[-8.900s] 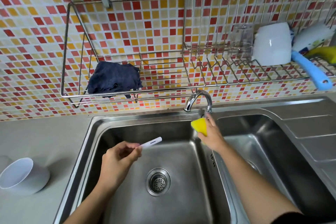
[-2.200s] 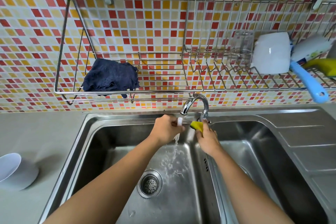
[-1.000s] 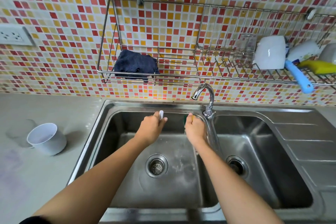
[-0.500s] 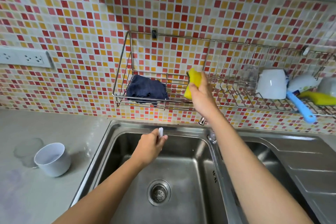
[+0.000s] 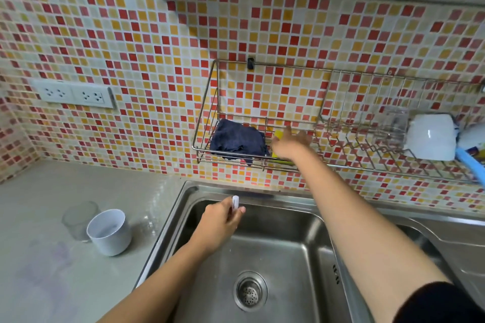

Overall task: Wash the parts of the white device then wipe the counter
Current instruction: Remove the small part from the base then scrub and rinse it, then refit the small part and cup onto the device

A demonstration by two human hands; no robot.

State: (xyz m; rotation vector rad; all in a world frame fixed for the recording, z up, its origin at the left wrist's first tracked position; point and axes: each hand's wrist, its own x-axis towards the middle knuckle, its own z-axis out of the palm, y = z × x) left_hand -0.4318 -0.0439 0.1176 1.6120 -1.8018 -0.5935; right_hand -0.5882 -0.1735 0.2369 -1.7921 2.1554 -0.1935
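Stick (image 5: 235, 202) — white, slim, upright, pinched in left hand (image 5: 219, 225) over sink (image 5: 288, 246); cup (image 5: 109, 235) — white, upright on counter (image 5: 39, 191).

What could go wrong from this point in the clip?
1. The left hand pinches the thin white part by its lower end over the sink. If it is slippery, it might drop toward the drain.
2. The right hand is at the yellow sponge in the wire rack, right beside the dark cloth. A soaked sponge could dampen the cloth.
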